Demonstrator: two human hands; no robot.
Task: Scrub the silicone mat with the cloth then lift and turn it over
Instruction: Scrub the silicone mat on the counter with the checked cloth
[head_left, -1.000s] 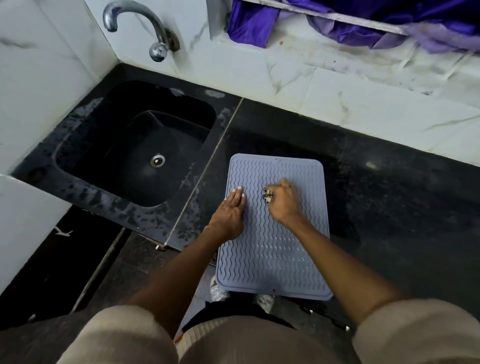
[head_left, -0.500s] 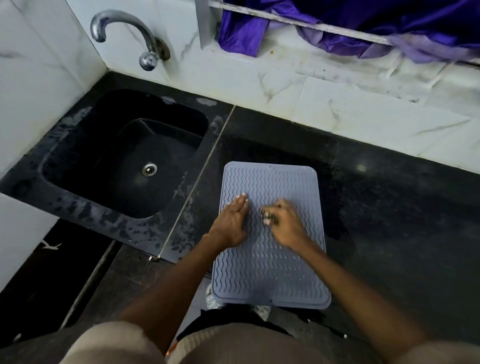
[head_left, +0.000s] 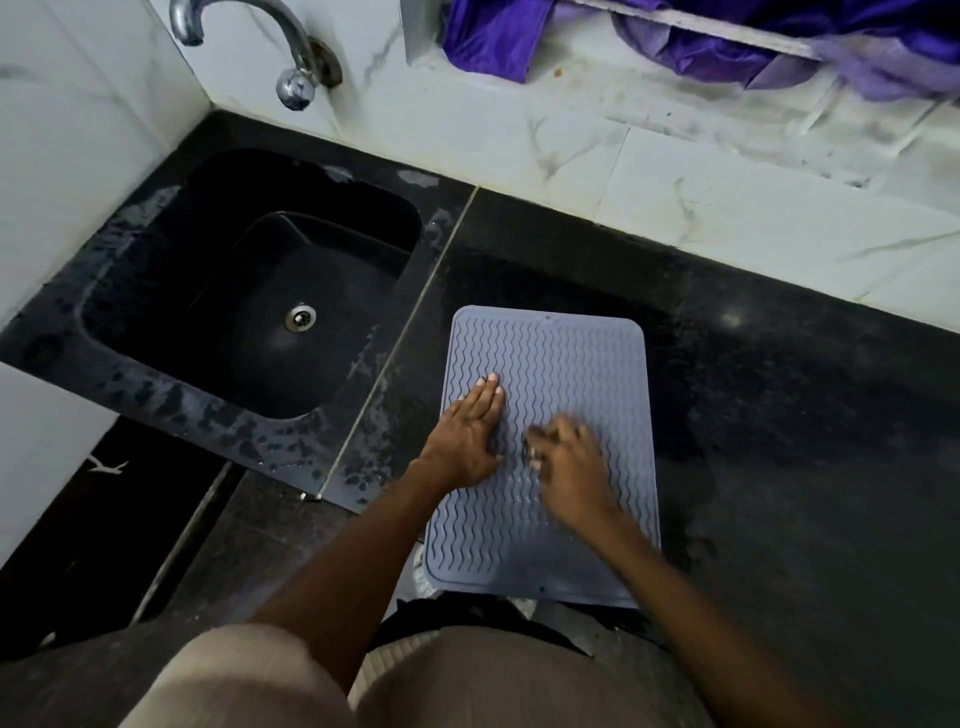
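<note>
A grey-blue silicone mat with wavy ridges lies flat on the black counter, its near edge hanging slightly over the counter's front. My left hand rests flat on the mat's left half, fingers together and pointing away. My right hand is on the mat's middle, blurred by motion, fingers curled over a small dark scrubbing cloth of which only a bit shows at the fingertips.
A black sink with a steel drain is set into the counter to the left, under a chrome tap. White marble tiles rise behind the counter. Purple fabric hangs on a ledge at the top.
My right hand has drawn back toward me along the mat while rubbing. My left hand stays pressed on the mat's left half. The camera view has shifted slightly.
</note>
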